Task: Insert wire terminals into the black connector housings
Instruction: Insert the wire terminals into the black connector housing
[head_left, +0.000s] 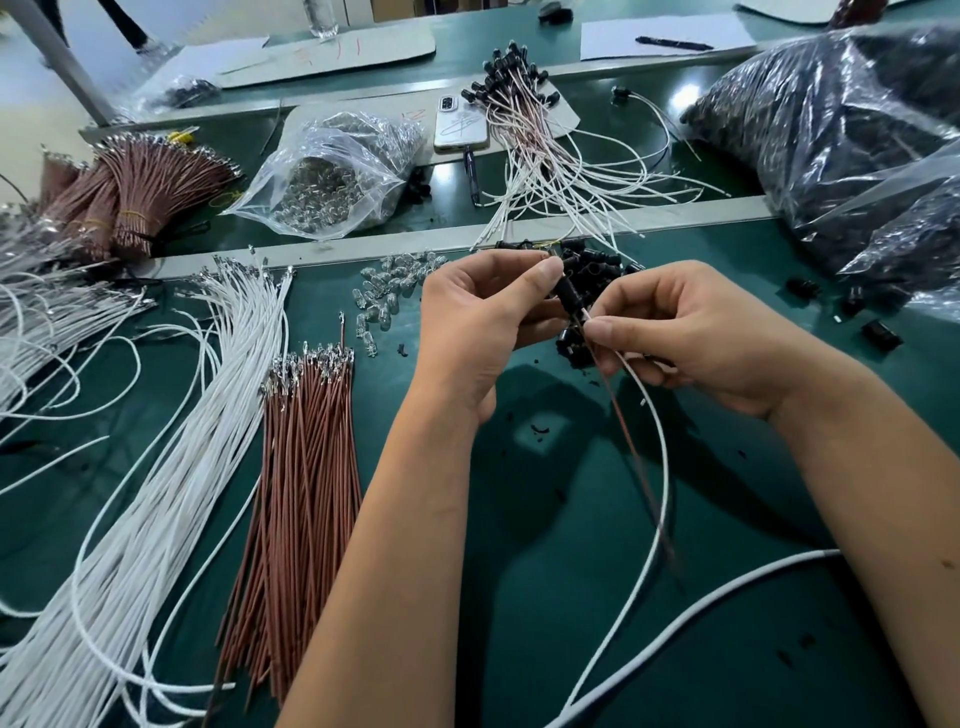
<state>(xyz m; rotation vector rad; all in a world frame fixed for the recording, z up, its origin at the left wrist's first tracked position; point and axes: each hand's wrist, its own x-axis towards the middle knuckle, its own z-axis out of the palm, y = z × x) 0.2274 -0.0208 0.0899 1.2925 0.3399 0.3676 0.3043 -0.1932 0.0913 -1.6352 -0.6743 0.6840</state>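
Note:
My left hand (488, 317) pinches a black connector housing (569, 293) between thumb and fingers, above the green mat. My right hand (696, 332) pinches a white wire (662, 441) and a brown wire (631, 441) just below the housing, their ends at its lower opening. Both wires hang down toward me. A pile of loose black housings (597, 260) lies right behind my hands.
A brown wire bundle (306, 467) and white wire bundles (171, 457) lie on the left. Small clear bulbs (389, 291) are scattered near a clear bag (337, 171). Finished assemblies (524, 104), a phone (460, 124) and big dark bags (852, 135) sit farther back.

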